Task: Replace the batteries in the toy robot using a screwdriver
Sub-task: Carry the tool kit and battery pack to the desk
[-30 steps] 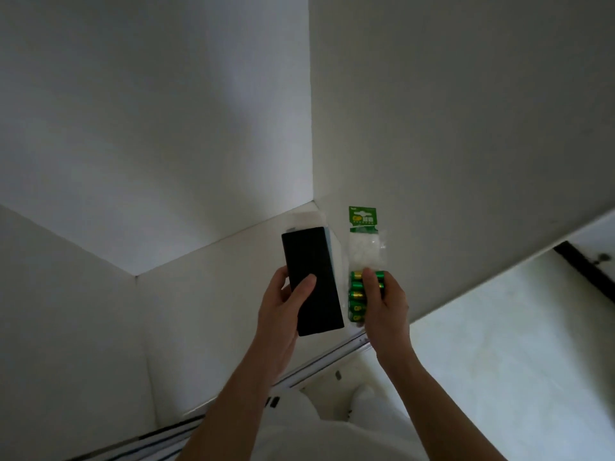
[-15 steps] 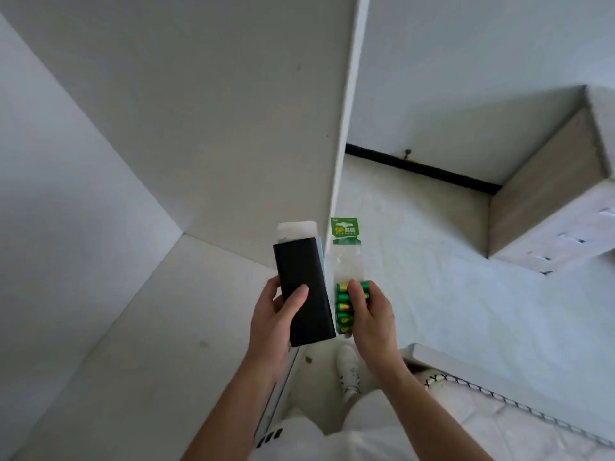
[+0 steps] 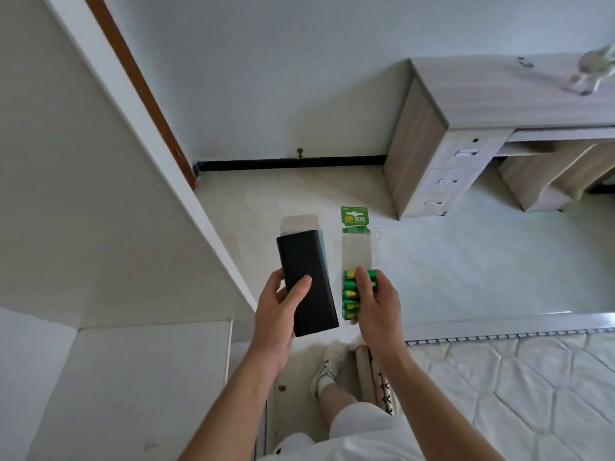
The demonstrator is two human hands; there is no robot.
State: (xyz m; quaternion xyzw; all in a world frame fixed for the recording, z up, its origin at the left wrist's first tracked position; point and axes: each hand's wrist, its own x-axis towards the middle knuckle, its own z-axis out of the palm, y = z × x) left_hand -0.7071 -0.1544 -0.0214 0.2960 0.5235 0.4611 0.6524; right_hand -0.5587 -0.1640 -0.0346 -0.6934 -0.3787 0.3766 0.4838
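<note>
Both hands are full, and that is the main risk. The right hand grips the battery pack only at its near end, thumb across the green cells and fingers curled behind. The clear sleeve and green header card stand free toward 12 o'clock. If the sleeve is open or gives way, cells could drop to the floor and roll under the bed at 4 o'clock. I cannot tell whether the sleeve is sealed.

The left hand holds a black case by its near half, thumb laid on its face. A pale flap pokes out past the far end, so an inner part might slide loose if the case tips. With no hand spare, nothing would catch either item. A shoe at 6 o'clock stands close to the bed's corner, a likely trip point for someone watching their hands.

The pack sits at 12 o'clock of the right hand, in its grip, and just beside the case at 3 o'clock of it, apart from it. No screwdriver shows; the case may hold one. The worktop lies well off at 2 o'clock. A blurred pale shape on its far end may be the toy, but it is too smeared to say.
</note>
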